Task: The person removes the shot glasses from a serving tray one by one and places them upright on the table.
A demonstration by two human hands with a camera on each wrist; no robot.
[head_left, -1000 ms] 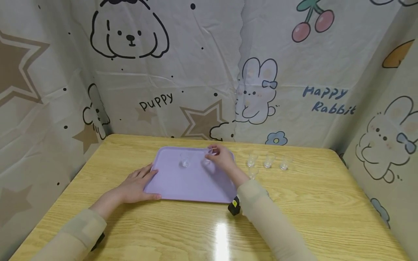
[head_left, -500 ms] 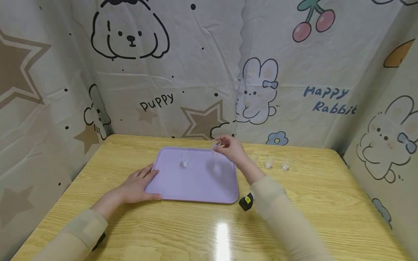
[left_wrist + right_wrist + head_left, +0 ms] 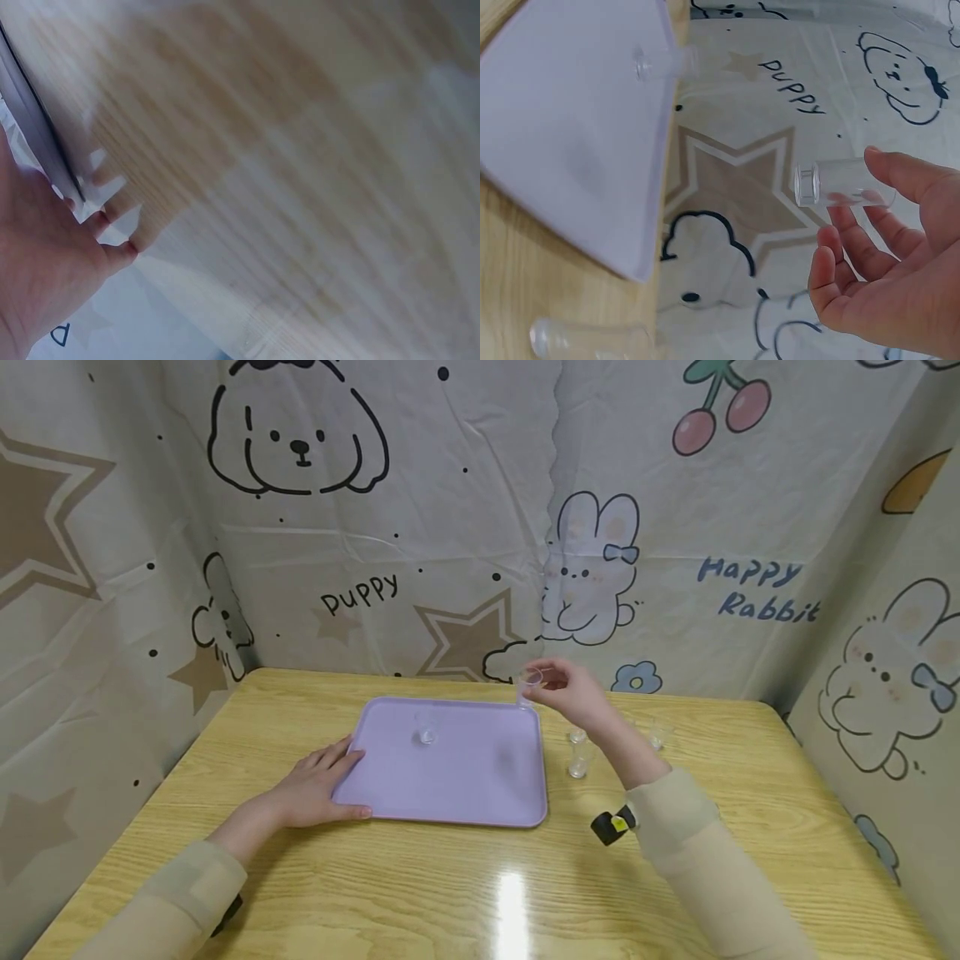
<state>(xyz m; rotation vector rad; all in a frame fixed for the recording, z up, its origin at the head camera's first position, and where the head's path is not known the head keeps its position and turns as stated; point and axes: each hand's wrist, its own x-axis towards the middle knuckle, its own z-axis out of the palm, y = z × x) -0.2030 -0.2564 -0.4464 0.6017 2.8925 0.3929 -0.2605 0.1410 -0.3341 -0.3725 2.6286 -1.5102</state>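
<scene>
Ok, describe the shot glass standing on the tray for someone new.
On the wooden table lies a lilac tray. In its far half stands a clear shot glass. It alone rests on the tray: similar glasses stand on the wood, and the right hand holds another shot glass.

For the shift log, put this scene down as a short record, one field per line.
Tray: purple, on the wooden table, bearing one upright clear glass
Left grip: rests at the tray's left edge
Right grip: pinches a raised clear glass
Right of tray: at least three more glasses on the table; the right forearm may hide others
Backdrop: pale cloth printed with animals, stars and cherries
</scene>
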